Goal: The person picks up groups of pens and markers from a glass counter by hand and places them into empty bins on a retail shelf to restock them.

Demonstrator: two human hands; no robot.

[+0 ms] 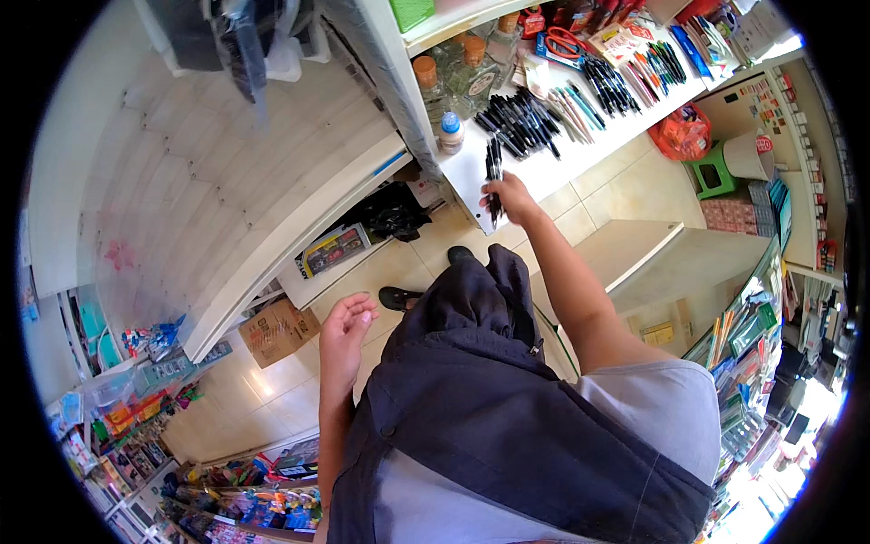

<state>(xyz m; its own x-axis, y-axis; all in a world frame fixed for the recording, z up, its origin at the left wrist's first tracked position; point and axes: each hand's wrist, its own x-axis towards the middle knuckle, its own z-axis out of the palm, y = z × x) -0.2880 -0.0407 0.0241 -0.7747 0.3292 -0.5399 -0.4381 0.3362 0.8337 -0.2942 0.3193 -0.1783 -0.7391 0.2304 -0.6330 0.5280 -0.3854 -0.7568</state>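
My right hand (508, 198) is closed around a small bunch of black pens (495, 178) over the near corner of a white shelf (479, 194). Just beyond it lies a larger pile of black pens (520, 121). Further along the shelf are light and teal pens (578, 112), another group of dark pens (610, 85) and a row of coloured pens (656, 71). A small bottle with a blue cap (450, 133) stands beside the held bunch. My left hand (349, 330) hangs over the floor at my side, fingers loosely curled, holding nothing.
Glass jars with cork lids (427, 73) and red-handled scissors (565, 42) are at the shelf's back. A cardboard box (279, 332) sits on the tiled floor to the left. A green stool (714, 170) and red plastic bag (682, 132) are at the right. Full goods racks surround me.
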